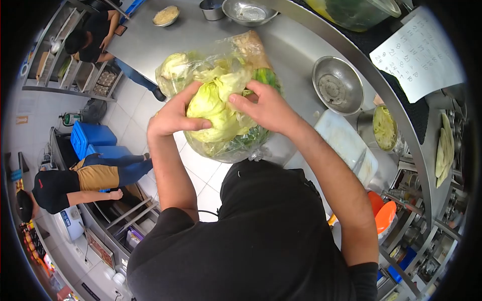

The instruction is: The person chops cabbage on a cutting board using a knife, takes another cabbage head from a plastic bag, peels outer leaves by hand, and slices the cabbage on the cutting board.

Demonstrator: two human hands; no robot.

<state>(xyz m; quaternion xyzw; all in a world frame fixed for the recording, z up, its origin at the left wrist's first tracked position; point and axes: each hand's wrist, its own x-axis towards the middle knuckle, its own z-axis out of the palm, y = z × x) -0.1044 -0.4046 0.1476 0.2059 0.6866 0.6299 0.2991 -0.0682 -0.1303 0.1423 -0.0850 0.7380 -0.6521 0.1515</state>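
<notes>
A pale green head of lettuce (213,113) is held between my two hands, above the steel table's near edge. My left hand (173,115) cups its left side, the thumb lying across the front and the other fingers partly hidden behind. On the upper right, my right hand (266,105) grips the outer leaves, with its thumb on top. Clear plastic bags (201,153) lie under and around the head. Dark leafy greens (251,136) show through the plastic, and another pale head (174,67) sits in plastic at the left. A brown-looking bag (253,47) lies behind.
A steel bowl (337,85), a white cutting board (344,145) and a pot of shredded greens (385,128) are at my right. Farther back stand a bowl of grated food (165,16) and a wide metal bowl (249,11). Two people (55,190) are on the left.
</notes>
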